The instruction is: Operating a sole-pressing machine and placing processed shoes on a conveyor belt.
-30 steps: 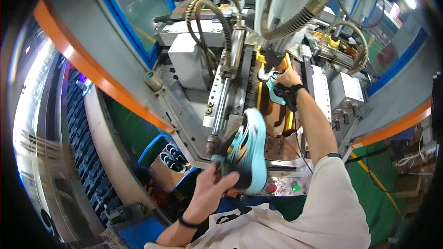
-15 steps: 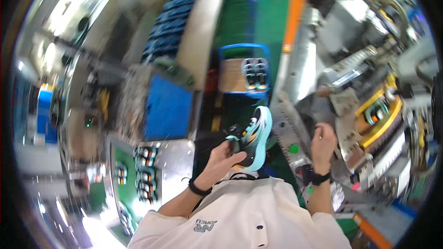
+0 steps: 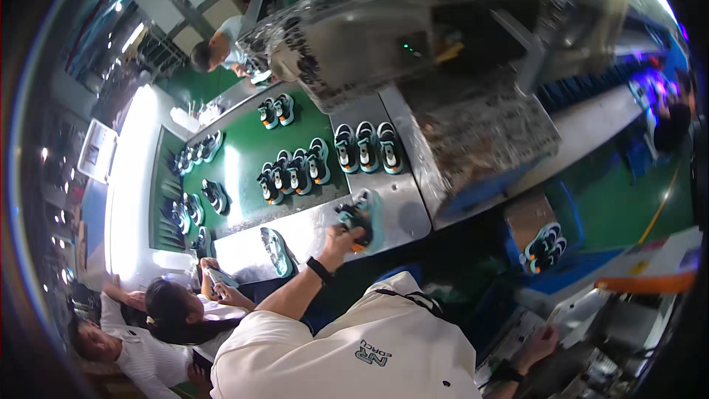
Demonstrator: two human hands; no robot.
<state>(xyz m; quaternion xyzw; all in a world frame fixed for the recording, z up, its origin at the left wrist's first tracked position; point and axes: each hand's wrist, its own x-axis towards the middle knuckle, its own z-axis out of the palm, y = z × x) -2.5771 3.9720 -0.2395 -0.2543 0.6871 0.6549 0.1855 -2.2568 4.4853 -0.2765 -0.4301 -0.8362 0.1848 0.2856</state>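
Observation:
My left hand point(image 3: 339, 244) grips a black-and-teal sneaker point(image 3: 365, 216) with orange accents, held tilted above the metal tabletop point(image 3: 405, 210); the shoe is slightly blurred. Just beyond it, three matching sneakers point(image 3: 365, 148) stand side by side on the metal. To the left of that hand, a pale teal shoe sole point(image 3: 276, 253) lies near the table's edge. My right hand point(image 3: 541, 345) is out at the lower right beside some metal machinery, its fingers loosely curled with nothing visible in them.
More sneakers point(image 3: 295, 171) stand on a green belt point(image 3: 247, 137) to the left. A large machine point(image 3: 473, 137) borders the table on the right. A blue cart point(image 3: 574, 210) carries sneakers point(image 3: 545, 248) on cardboard. Co-workers point(image 3: 177, 310) sit at lower left; another person point(image 3: 225, 48) is at the far side.
The view has swung left toward the metal table and green belt. My left hand has carried the sneaker from in front of my body to over the table. The right hand stays empty.

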